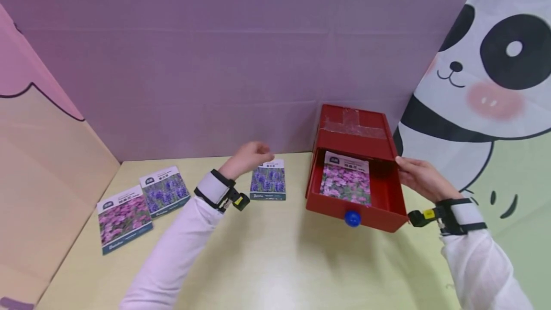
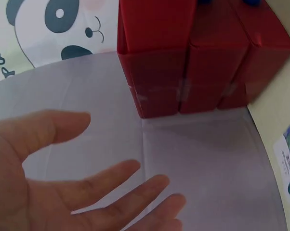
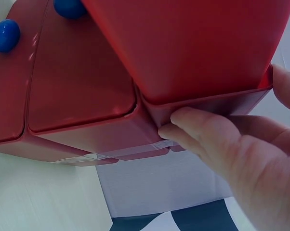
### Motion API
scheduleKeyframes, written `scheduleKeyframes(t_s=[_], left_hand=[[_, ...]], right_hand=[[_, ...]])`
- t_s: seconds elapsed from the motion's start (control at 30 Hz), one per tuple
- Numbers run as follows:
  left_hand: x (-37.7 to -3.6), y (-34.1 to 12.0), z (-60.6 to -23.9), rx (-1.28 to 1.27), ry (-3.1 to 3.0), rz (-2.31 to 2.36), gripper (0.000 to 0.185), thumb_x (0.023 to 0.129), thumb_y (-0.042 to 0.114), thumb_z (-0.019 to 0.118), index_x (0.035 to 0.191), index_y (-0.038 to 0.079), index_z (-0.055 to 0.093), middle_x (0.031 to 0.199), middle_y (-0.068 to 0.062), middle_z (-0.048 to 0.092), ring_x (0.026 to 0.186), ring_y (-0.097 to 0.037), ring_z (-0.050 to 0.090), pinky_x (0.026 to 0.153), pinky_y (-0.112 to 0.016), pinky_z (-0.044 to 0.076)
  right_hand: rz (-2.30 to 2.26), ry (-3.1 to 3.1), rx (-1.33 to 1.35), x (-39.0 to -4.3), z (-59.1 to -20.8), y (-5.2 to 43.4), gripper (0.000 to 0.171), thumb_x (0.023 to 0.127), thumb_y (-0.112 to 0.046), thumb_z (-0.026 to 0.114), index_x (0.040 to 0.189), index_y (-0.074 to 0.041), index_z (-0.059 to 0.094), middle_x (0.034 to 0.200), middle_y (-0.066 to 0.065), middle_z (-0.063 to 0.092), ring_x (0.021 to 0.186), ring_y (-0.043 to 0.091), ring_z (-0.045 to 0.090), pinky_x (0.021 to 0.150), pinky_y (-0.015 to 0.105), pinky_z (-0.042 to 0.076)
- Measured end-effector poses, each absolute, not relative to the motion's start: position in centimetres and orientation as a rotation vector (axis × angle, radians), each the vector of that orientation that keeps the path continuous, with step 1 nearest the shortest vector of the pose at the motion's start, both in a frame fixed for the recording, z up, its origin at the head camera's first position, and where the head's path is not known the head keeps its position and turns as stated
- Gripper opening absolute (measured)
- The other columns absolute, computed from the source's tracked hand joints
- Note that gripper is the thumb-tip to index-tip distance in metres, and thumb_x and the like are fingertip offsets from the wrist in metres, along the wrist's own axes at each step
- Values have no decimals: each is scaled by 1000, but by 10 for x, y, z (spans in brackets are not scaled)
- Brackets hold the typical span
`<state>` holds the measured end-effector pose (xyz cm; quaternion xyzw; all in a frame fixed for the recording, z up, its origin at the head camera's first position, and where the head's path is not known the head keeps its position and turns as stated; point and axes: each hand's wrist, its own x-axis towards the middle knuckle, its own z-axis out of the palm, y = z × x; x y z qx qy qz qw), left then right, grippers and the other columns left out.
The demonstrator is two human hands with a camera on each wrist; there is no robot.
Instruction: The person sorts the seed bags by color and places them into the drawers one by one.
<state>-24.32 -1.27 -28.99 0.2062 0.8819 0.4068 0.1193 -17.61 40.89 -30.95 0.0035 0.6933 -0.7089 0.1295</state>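
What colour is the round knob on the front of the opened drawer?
The knob is blue; it shows best in the head view.

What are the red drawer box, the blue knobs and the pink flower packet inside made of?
The red drawer box looks like hard plastic: smooth, slightly shiny, rounded corners. The blue knobs look glossy, with bright highlights: maybe plastic, though painted wood or metal is possible. The pink flower packet seems like printed paper or card: flat, with straight edges. I can't tell whether it's coated.
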Motion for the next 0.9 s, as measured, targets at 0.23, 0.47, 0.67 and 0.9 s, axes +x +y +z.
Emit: scheduleKeyframes(t_s=[0.23,0.47,0.67,0.9], left_hand=[[-245,-28,-303,622,2664,978,44,90,26,52,118,-8,52,117,-24,55,106,-34,53,88,-43,46],[-247,-52,-315,491,2713,966,53,90,28,51,127,-10,43,126,-27,48,111,-37,51,90,-45,45],[-251,-72,-320,427,2757,932,55,91,27,50,127,-13,41,127,-30,46,110,-39,50,90,-47,44],[-256,-97,-327,356,2789,920,55,92,26,49,126,-16,39,128,-33,43,114,-44,45,94,-50,39]], right_hand=[[-2042,2029,2,-176,-313,410,25,97,-24,42,97,-21,67,97,-3,66,86,12,63,76,22,53],[-2016,2062,2,-177,-315,409,24,96,-25,43,98,-23,67,97,-5,66,86,10,63,76,22,53],[-2021,2067,-8,-177,-314,409,22,96,-25,44,99,-22,65,97,-4,66,87,11,63,76,22,53],[-2076,2017,-33,-178,-314,408,26,97,-21,41,98,-22,68,97,-4,67,86,11,64,75,22,53]])
